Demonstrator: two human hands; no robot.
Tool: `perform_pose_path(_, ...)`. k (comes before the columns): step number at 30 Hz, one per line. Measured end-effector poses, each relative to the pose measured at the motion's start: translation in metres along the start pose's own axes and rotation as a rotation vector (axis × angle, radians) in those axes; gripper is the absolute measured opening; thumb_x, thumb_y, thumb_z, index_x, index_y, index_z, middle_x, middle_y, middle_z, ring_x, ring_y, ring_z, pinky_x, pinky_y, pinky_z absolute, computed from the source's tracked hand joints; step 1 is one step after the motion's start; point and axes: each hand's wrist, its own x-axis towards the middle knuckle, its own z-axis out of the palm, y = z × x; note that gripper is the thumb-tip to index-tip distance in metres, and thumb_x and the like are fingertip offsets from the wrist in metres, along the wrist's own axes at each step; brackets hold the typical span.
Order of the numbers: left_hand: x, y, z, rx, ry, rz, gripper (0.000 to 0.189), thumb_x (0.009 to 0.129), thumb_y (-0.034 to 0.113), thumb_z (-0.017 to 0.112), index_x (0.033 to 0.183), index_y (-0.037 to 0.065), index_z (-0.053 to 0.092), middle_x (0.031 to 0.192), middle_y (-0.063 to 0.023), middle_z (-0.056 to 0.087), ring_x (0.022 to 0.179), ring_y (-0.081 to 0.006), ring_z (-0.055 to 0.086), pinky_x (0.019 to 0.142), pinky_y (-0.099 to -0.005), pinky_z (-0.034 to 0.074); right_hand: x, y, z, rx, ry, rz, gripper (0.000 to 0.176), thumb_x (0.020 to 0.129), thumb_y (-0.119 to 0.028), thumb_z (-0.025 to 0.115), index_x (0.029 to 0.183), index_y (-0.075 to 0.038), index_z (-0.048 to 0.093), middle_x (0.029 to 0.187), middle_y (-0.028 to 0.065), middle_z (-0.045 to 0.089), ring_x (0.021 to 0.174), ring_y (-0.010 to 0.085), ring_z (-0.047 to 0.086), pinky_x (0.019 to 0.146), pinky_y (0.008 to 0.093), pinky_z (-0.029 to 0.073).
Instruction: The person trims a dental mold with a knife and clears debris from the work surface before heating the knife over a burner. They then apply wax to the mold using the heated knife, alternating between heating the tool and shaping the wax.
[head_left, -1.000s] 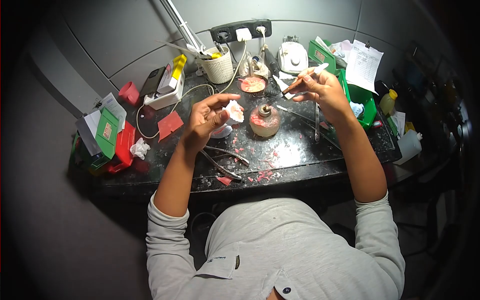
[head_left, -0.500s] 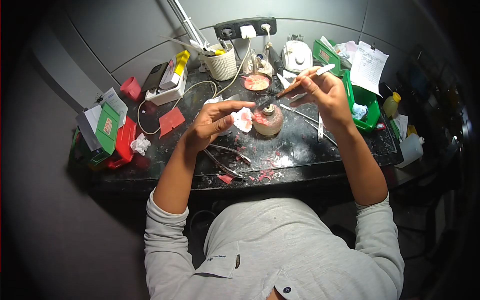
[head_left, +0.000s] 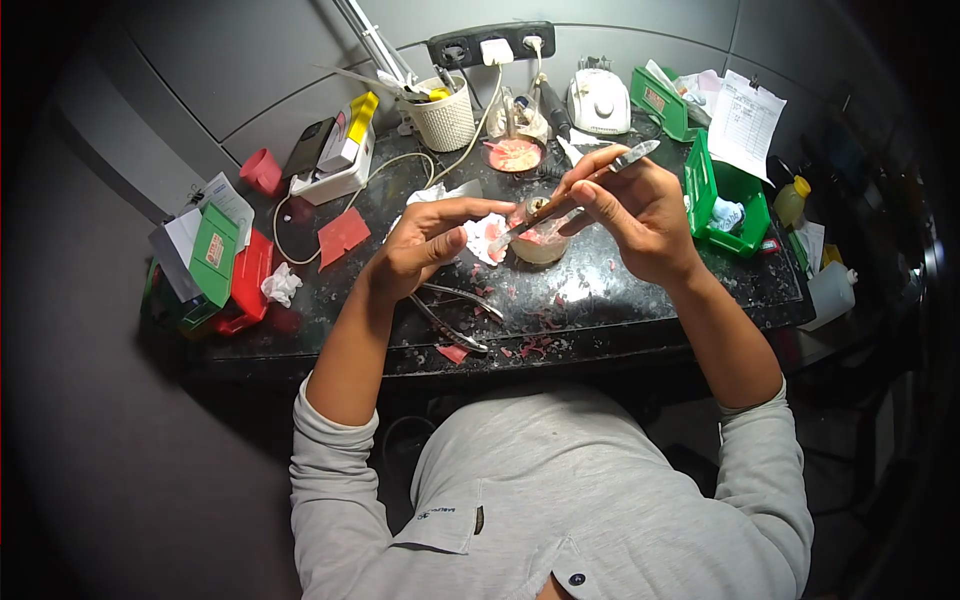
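Observation:
My left hand point(head_left: 415, 243) is closed on a white plaster dental cast point(head_left: 480, 232) with pink wax on it, pinched between thumb and fingers. In my right hand point(head_left: 645, 208) is a wax knife with a brown handle point(head_left: 541, 211); its blade tip point(head_left: 502, 241) lies right at the pink wax of the cast. A pale second end of the tool point(head_left: 636, 154) sticks out above the right fingers. Just behind the knife stands a glass spirit burner point(head_left: 541, 253) smeared with pink wax, partly hidden by the right fingers.
Long-handled metal pliers point(head_left: 447, 320) and wax scraps point(head_left: 536, 346) lie near the front edge. A pink wax sheet point(head_left: 343, 237) is at left, a dish of wax point(head_left: 514, 154) behind. Green bins point(head_left: 735, 205) stand right, a red bin point(head_left: 250, 285) left.
My right hand has brought the knife blade from over the burner down and left to the cast, the tool turning in the fingers. The left hand stays nearly still with the cast.

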Motion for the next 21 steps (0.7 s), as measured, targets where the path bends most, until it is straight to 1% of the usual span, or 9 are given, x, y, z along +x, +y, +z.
perform_pose_path(4,0.0,-0.001,-0.002,0.035,0.004,0.012,0.079,0.092,0.054,0.065,0.133,-0.014,0.059,0.134,-0.0233,0.063,0.126,-0.025,0.059,0.109,-0.0362,0.042,0.0,0.001,0.001,-0.04,0.012,-0.062,0.015,0.101,-0.008,0.063,0.11,0.004,0.061,0.098,0.012,0.072,0.093,0.0172,0.073,0.074,0.0279,0.062)
perform_pose_path(7,-0.001,-0.003,-0.004,0.013,0.013,0.015,0.079,0.093,0.054,0.065,0.133,-0.014,0.058,0.136,-0.023,0.062,0.125,-0.0245,0.059,0.107,-0.0346,0.045,-0.001,0.001,0.001,-0.062,-0.006,-0.103,0.015,0.101,-0.006,0.064,0.11,0.005,0.061,0.098,0.0118,0.072,0.092,0.0163,0.073,0.072,0.0271,0.062)
perform_pose_path(9,-0.003,-0.006,-0.008,-0.022,0.014,-0.015,0.08,0.094,0.054,0.064,0.134,-0.015,0.056,0.139,-0.023,0.059,0.126,-0.0246,0.059,0.104,-0.0369,0.05,-0.002,0.0,0.002,-0.073,0.001,-0.114,0.015,0.1,-0.006,0.064,0.11,0.005,0.061,0.097,0.0117,0.072,0.091,0.0161,0.073,0.072,0.027,0.062)
perform_pose_path(10,-0.003,-0.007,-0.009,-0.022,0.015,-0.015,0.08,0.094,0.054,0.064,0.134,-0.015,0.056,0.139,-0.023,0.059,0.126,-0.0246,0.059,0.104,-0.0369,0.05,-0.002,0.0,0.002,-0.085,0.01,-0.123,0.015,0.1,-0.006,0.064,0.11,0.005,0.061,0.097,0.0117,0.072,0.091,0.0159,0.073,0.072,0.027,0.062)
perform_pose_path(12,-0.003,-0.007,-0.012,0.028,0.006,-0.007,0.079,0.095,0.053,0.063,0.135,-0.015,0.055,0.14,-0.0237,0.058,0.124,-0.0254,0.06,0.101,-0.0415,0.055,-0.003,0.0,0.003,-0.084,0.003,-0.15,0.015,0.1,-0.005,0.064,0.109,0.005,0.061,0.096,0.0119,0.072,0.09,0.016,0.073,0.072,0.0272,0.063)
perform_pose_path(13,-0.003,-0.007,-0.012,0.028,0.006,-0.007,0.079,0.095,0.053,0.063,0.135,-0.015,0.055,0.14,-0.0237,0.058,0.124,-0.0254,0.06,0.101,-0.0415,0.055,-0.003,-0.001,0.003,-0.084,-0.004,-0.179,0.015,0.1,-0.005,0.064,0.109,0.006,0.061,0.096,0.0121,0.073,0.089,0.0161,0.073,0.072,0.0274,0.063)
perform_pose_path(15,-0.003,-0.007,-0.01,-0.012,0.012,-0.008,0.08,0.095,0.053,0.063,0.135,-0.016,0.053,0.14,-0.0245,0.057,0.124,-0.0265,0.061,0.101,-0.0467,0.055,-0.004,-0.001,0.001,-0.092,-0.014,-0.19,0.014,0.1,-0.004,0.064,0.109,0.006,0.06,0.096,0.0126,0.073,0.089,0.0165,0.073,0.072,0.0277,0.063)
perform_pose_path(20,-0.005,-0.01,-0.016,-0.058,0.016,-0.055,0.081,0.096,0.052,0.063,0.135,-0.017,0.052,0.14,-0.0259,0.056,0.123,-0.027,0.061,0.101,-0.0467,0.055,-0.004,-0.001,0.001,-0.111,-0.023,-0.235,0.014,0.1,-0.003,0.063,0.108,0.008,0.06,0.097,0.0141,0.073,0.089,0.019,0.074,0.071,0.0294,0.064)
perform_pose_path(21,-0.005,-0.01,-0.016,-0.071,0.007,-0.062,0.081,0.096,0.052,0.063,0.135,-0.018,0.051,0.14,-0.0262,0.055,0.123,-0.0272,0.061,0.101,-0.047,0.055,-0.003,-0.002,0.001,-0.158,-0.03,-0.27,0.013,0.099,-0.002,0.063,0.107,0.008,0.061,0.097,0.0145,0.073,0.088,0.0197,0.075,0.071,0.0295,0.064)
